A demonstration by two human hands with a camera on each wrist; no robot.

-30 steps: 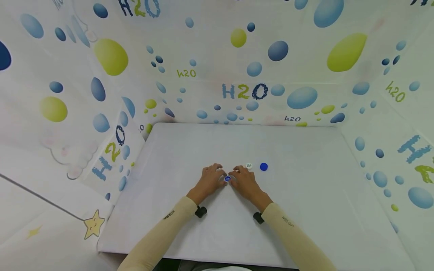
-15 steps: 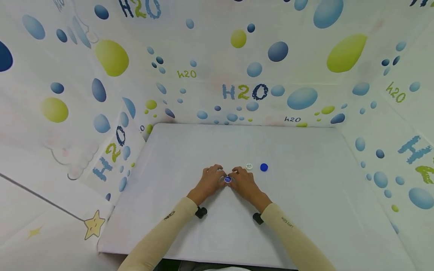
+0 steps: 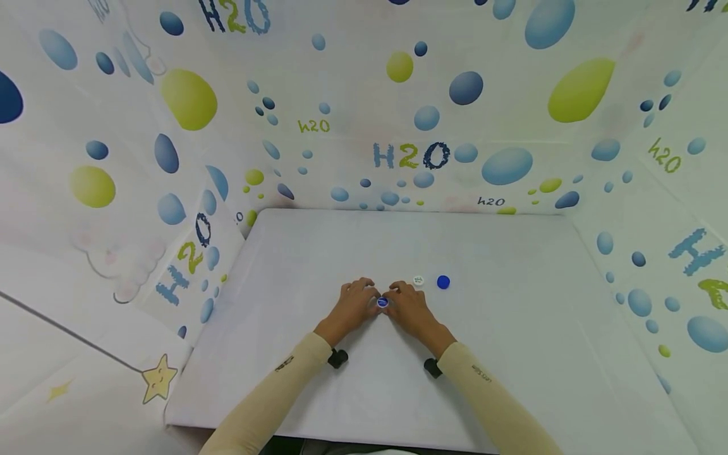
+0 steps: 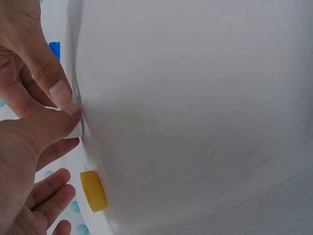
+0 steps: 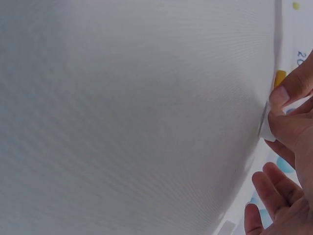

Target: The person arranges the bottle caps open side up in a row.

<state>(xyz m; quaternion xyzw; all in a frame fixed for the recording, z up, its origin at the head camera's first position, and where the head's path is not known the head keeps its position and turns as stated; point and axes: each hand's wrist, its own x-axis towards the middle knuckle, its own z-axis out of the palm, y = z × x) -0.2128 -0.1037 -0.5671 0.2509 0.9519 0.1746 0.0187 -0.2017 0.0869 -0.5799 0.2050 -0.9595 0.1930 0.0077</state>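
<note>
Between the fingertips of both hands is a small round bottle cap (image 3: 383, 303), blue on top with a white rim. My left hand (image 3: 355, 304) pinches it from the left, and my right hand (image 3: 411, 308) pinches it from the other side. In the right wrist view only a white side of the cap (image 5: 266, 126) shows, next to the thumbs. The left hand's other fingers (image 4: 51, 188) are loosely bent, near a yellow cap (image 4: 93, 191) on the table. That yellow cap is hidden in the head view.
A white cap (image 3: 418, 280) with dark print lies just beyond the right hand's fingers. Right of it lies a plain blue cap (image 3: 443, 282). The white-covered table (image 3: 512, 328) meets a patterned cloth wall (image 3: 352, 145) at the back and sides.
Both hands keep the same place and pinch. The held cap's blue face looks slightly different, with less white showing across it than a second ago.
</note>
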